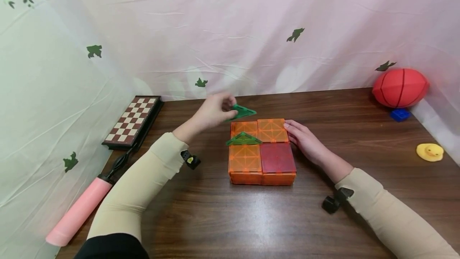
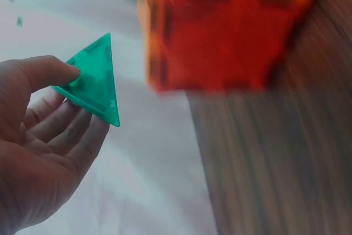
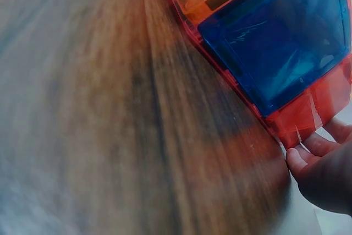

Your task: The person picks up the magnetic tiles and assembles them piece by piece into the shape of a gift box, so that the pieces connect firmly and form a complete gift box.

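A green triangular magnetic tile is pinched between the thumb and fingers of my left hand, held just behind the tile box. The low box of magnetic tiles has mostly orange tiles on top and one dark red tile at its front right. Across its left half stands another green triangular tile. My right hand touches the box's far right side with extended fingers. In the right wrist view its fingertips lie against a red tile, beside a blue tile on that side.
A folded chessboard lies at the back left, with a pink-handled object in front of it. At right are a red ball, a blue block and a yellow rubber duck. A patterned curtain closes off the table's back.
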`<state>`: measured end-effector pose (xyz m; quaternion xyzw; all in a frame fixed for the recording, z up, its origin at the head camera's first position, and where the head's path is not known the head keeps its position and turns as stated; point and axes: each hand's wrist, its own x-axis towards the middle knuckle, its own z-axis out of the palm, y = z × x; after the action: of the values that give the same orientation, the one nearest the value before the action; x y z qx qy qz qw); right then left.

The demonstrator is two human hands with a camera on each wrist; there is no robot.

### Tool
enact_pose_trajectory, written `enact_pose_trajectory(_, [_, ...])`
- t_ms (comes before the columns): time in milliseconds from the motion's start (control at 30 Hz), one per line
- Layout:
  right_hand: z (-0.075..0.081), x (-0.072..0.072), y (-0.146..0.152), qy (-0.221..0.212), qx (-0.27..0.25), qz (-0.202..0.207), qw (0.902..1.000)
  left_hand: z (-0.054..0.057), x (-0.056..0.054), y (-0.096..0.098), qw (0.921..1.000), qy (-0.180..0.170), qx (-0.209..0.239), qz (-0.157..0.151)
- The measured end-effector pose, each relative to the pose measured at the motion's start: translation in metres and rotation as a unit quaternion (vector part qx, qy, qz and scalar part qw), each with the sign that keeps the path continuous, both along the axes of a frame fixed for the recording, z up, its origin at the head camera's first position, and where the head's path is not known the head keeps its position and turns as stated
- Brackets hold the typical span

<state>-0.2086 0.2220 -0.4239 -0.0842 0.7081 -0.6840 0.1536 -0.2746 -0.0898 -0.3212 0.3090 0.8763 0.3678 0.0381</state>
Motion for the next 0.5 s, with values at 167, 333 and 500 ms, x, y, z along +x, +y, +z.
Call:
enact_pose_trajectory(167, [-0.001,0.000,0.001,0.000,-0.007,0.000,1.0000,0.009,0.014,0.032,0.9979,0.009,-0.004,-0.064])
enact_pose_trajectory(333, [-0.001,0.001,0.001,0.001,-0.011,0.001,0.9999,0.011,0.027,0.053,0.9946,-0.008,-0.020,-0.101])
enact_pose_trajectory(500, [-0.001,0.001,0.001,0.003,-0.011,0.000,0.9999,0.008,0.035,0.065,0.9910,-0.020,-0.037,-0.127])
